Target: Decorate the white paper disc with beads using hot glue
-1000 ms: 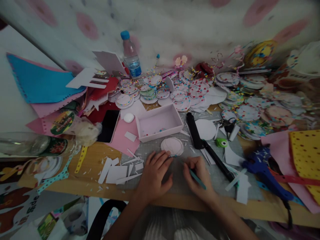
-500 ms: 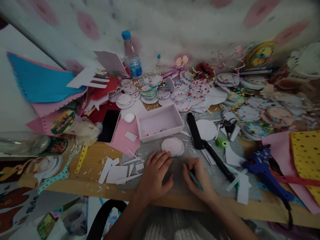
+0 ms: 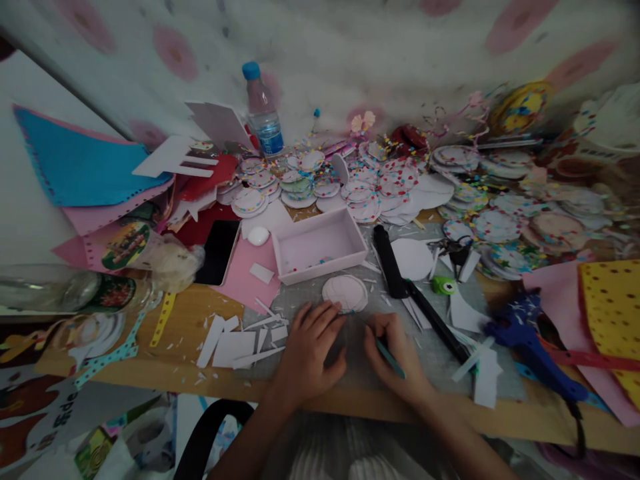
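On the grey cutting mat lie stacked pale paper ovals (image 3: 345,292). The fingertips of my left hand (image 3: 314,347) rest on their lower left edge, fingers spread and thumb apart. My right hand (image 3: 395,353) is closed around a thin teal tool (image 3: 391,359), whose tip points toward the lower right edge of the ovals; whether it touches them I cannot tell. Just behind the ovals stands an open pink box (image 3: 323,248) with a few small coloured bits inside.
Behind the box are many decorated paper discs (image 3: 395,180) and a water bottle (image 3: 265,113). A phone (image 3: 219,252) and paper scraps (image 3: 234,349) are at left. At right lie a black tool (image 3: 390,263), a green punch (image 3: 443,286) and a blue glue gun (image 3: 537,350).
My right hand and the teal tool have shifted very slightly left. My left hand stays in place on the ovals.
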### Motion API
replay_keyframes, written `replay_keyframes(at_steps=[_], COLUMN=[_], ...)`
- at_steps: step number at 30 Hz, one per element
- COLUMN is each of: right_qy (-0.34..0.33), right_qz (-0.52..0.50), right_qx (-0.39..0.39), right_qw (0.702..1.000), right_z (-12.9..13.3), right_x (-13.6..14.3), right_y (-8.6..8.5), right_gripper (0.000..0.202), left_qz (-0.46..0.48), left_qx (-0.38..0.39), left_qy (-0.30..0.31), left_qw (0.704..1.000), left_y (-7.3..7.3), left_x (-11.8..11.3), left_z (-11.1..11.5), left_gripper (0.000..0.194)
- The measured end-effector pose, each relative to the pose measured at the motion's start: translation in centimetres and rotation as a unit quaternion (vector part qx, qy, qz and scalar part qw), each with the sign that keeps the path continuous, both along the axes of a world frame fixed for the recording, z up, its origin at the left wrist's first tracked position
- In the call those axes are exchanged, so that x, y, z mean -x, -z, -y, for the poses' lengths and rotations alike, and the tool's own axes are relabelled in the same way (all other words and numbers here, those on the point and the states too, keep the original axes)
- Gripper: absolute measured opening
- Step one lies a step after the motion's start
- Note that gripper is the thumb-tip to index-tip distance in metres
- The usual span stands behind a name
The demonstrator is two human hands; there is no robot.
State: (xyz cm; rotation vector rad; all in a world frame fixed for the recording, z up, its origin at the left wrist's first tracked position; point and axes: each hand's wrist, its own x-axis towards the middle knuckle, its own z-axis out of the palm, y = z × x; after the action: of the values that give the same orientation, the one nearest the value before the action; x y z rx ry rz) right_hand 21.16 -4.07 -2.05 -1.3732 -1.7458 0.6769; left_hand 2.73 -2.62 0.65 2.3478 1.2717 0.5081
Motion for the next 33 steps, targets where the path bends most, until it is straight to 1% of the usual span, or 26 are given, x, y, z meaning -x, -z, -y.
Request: replay_keyframes(at_steps=[11,19,26,33], right_qy=[-0.001,0.002,-0.012,-0.021], right_qz=[0.004,0.013,0.014,0.012], right_qx=[-0.004,0.000,-0.003,-0.007], right_qw=[1.000,1.000,1.000,1.000], right_z=[0.15,-0.21,-0.15,-0.22], right_x=[-0.18,0.20,0.01,0.09], right_y=[-0.13,-0.14,-0.47,-0.12], right_gripper=[0.021,0.020,0.020,0.020], left_qz=[-0.002,0.001,0.002,-0.001], left_qx=[0.004,0.007,0.004,0.009], left_qy=[-0.002,0.000,-0.003,-0.003], left_qw=[1.000,1.000,1.000,1.000], left_y=[-0.10,-0.25,-0.11,-0.21], left_x=[-0.05,-0.01,0.04,-0.01], left_z=[0.07,0.15,0.18,0.17], left_gripper=[0.040,0.040,0.040,0.040])
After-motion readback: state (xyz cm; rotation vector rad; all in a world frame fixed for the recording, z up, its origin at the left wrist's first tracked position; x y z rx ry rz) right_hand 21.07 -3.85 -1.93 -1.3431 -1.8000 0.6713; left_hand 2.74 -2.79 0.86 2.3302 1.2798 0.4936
